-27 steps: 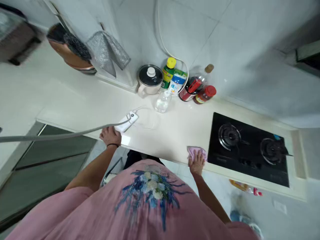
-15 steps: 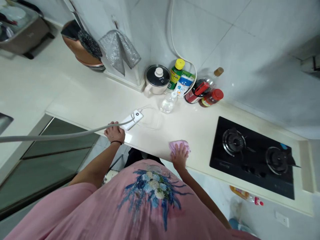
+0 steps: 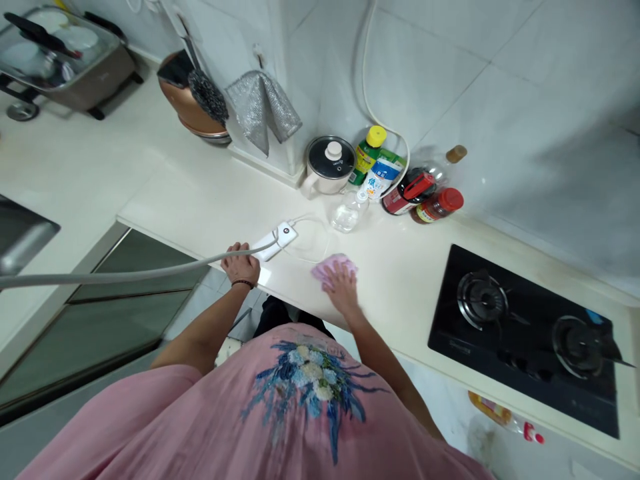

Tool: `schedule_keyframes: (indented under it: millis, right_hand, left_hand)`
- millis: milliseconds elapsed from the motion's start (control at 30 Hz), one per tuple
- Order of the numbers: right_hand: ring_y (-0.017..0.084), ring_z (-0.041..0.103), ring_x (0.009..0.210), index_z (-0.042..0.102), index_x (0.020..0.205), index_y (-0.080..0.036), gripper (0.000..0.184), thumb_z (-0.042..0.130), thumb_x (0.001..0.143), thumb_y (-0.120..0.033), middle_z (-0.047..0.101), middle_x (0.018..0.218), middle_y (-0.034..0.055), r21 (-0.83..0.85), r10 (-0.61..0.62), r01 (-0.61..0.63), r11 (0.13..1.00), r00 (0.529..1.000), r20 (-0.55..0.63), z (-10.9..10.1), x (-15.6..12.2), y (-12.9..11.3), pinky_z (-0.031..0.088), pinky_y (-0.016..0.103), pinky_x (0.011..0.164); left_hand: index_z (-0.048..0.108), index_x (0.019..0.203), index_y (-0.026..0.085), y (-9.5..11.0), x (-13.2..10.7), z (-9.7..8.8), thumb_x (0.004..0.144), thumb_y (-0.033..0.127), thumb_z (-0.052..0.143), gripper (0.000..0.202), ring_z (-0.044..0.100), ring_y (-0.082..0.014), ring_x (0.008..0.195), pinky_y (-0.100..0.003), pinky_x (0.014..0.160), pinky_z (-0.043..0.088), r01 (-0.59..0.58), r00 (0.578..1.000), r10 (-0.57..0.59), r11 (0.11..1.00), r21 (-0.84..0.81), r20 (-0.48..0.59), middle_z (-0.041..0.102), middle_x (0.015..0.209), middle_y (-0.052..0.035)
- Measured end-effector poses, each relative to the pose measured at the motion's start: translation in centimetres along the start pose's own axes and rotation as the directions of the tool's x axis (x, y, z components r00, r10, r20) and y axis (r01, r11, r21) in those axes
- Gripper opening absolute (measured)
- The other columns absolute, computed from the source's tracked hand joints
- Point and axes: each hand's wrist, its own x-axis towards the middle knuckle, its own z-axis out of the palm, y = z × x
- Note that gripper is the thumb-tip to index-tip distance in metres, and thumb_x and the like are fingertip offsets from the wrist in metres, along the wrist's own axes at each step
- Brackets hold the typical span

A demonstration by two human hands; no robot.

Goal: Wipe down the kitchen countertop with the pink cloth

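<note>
My right hand (image 3: 341, 288) lies flat with spread fingers on a pink cloth (image 3: 328, 266), pressing it onto the cream countertop (image 3: 210, 200) near the front edge. My left hand (image 3: 241, 264) rests on the counter edge with curled fingers, touching a grey cable (image 3: 125, 273) that runs to a white power strip (image 3: 274, 241). The cloth sits just right of the power strip and below a loop of thin white cord (image 3: 310, 240).
A black two-burner gas hob (image 3: 530, 333) is set into the counter at the right. Against the tiled wall stand a small lidded pot (image 3: 329, 163), a clear bottle (image 3: 347, 212) and several sauce bottles (image 3: 425, 193). A copper pan (image 3: 193, 110) and a grey cloth (image 3: 263, 110) sit at the back left.
My right hand has slid the pink cloth leftward along the counter, from beside the hob to next to the power strip. My left hand has stayed at the counter edge.
</note>
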Motion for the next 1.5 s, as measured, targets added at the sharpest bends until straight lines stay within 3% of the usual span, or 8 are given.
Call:
schedule_keyframes:
  millis: [200, 333, 467, 567, 700, 933, 1267, 1500]
  right_hand:
    - [0.035, 0.012, 0.163, 0.031, 0.167, -0.024, 0.067, 0.032, 0.107, -0.052, 0.020, 0.177, 0.0139, 0.102, 0.604, -0.596, 0.796, 0.777, -0.178, -3.2, -1.5, 11.6, 0.018, 0.066, 0.127]
    - [0.036, 0.018, 0.160, 0.022, 0.169, -0.018, 0.072, 0.021, 0.107, -0.054, 0.020, 0.175, 0.0244, 0.167, 0.733, -0.715, 0.679, 0.646, -0.215, -3.7, 0.1, 12.9, 0.025, 0.069, 0.121]
    - [0.038, 0.015, 0.161, 0.020, 0.170, -0.022, 0.070, 0.024, 0.108, -0.054, 0.016, 0.177, 0.0191, 0.088, 0.628, -0.623, 0.778, 0.760, -0.171, -1.9, 3.5, 6.7, 0.022, 0.073, 0.122]
    - [0.037, 0.008, 0.164, 0.022, 0.170, -0.028, 0.069, 0.034, 0.106, -0.052, 0.012, 0.179, 0.0107, -0.032, 0.354, -0.356, 0.934, 0.934, -0.051, -0.3, 5.1, 0.0, 0.014, 0.067, 0.128]
    - [0.034, 0.007, 0.164, 0.025, 0.169, -0.030, 0.070, 0.045, 0.104, -0.051, 0.014, 0.179, 0.0074, -0.040, -0.003, 0.004, 0.999, 1.000, 0.015, 0.2, 6.6, -5.4, 0.010, 0.059, 0.131]
    - [0.031, 0.006, 0.165, 0.021, 0.170, -0.021, 0.073, 0.041, 0.106, -0.049, 0.010, 0.180, 0.0111, -0.055, -0.038, 0.038, 0.998, 0.999, -0.006, -2.7, 14.2, -4.3, 0.013, 0.053, 0.131]
    - [0.037, -0.004, 0.164, 0.012, 0.170, -0.012, 0.086, 0.031, 0.102, -0.061, -0.002, 0.178, 0.0203, 0.006, 0.350, -0.350, 0.937, 0.937, -0.023, -5.1, 20.9, -0.8, 0.010, 0.067, 0.128]
    - [0.038, -0.001, 0.164, 0.016, 0.171, -0.023, 0.075, 0.032, 0.105, -0.055, 0.002, 0.180, 0.0141, -0.094, 0.084, -0.083, 0.992, 0.996, 0.003, -5.5, 24.3, -2.3, 0.008, 0.069, 0.127]
  left_hand:
    - [0.061, 0.146, 0.020, 0.0, 0.2, -0.1, 0.090, 0.026, 0.052, 0.056, 0.038, -0.0380, 0.150, -0.060, 0.121, 0.023, 0.010, 1.000, -0.009, 1.000, -0.016, 0.029, 0.053, 0.157, -0.0179]
    - [0.059, 0.148, 0.020, -0.2, 0.2, 0.0, 0.090, 0.026, 0.052, 0.058, 0.034, -0.0368, 0.153, -0.059, 0.124, 0.020, 0.011, 0.999, -0.010, 1.000, -0.021, 0.033, 0.051, 0.159, -0.0170]
    - [0.060, 0.148, 0.020, -0.3, 0.2, 0.2, 0.090, 0.027, 0.052, 0.058, 0.034, -0.0348, 0.154, -0.057, 0.125, 0.019, 0.009, 0.999, -0.009, 1.000, -0.003, 0.035, 0.051, 0.160, -0.0154]
    - [0.060, 0.148, 0.020, -0.3, 0.2, 0.3, 0.090, 0.027, 0.052, 0.059, 0.033, -0.0340, 0.155, -0.056, 0.126, 0.019, 0.019, 0.999, -0.020, 1.000, 0.007, 0.041, 0.050, 0.161, -0.0148]
    - [0.060, 0.148, 0.019, -0.4, 0.3, 0.5, 0.090, 0.028, 0.052, 0.060, 0.034, -0.0340, 0.154, -0.055, 0.125, 0.020, 0.015, 0.999, -0.016, 1.000, 0.007, 0.043, 0.050, 0.162, -0.0148]
    - [0.059, 0.150, 0.019, -0.5, 0.3, 0.4, 0.089, 0.027, 0.054, 0.062, 0.034, -0.0348, 0.155, -0.057, 0.125, 0.020, 0.017, 0.998, -0.018, 1.000, 0.007, 0.056, 0.049, 0.162, -0.0153]
    - [0.062, 0.148, 0.020, -0.2, 0.2, 0.3, 0.089, 0.024, 0.055, 0.060, 0.036, -0.0349, 0.153, -0.055, 0.124, 0.021, 0.013, 0.999, -0.013, 1.000, 0.007, 0.030, 0.052, 0.160, -0.0143]
    - [0.063, 0.146, 0.021, 0.0, 0.2, 0.0, 0.090, 0.023, 0.053, 0.057, 0.036, -0.0334, 0.153, -0.053, 0.124, 0.021, 0.034, 0.999, -0.034, 0.999, 0.007, 0.042, 0.052, 0.160, -0.0137]
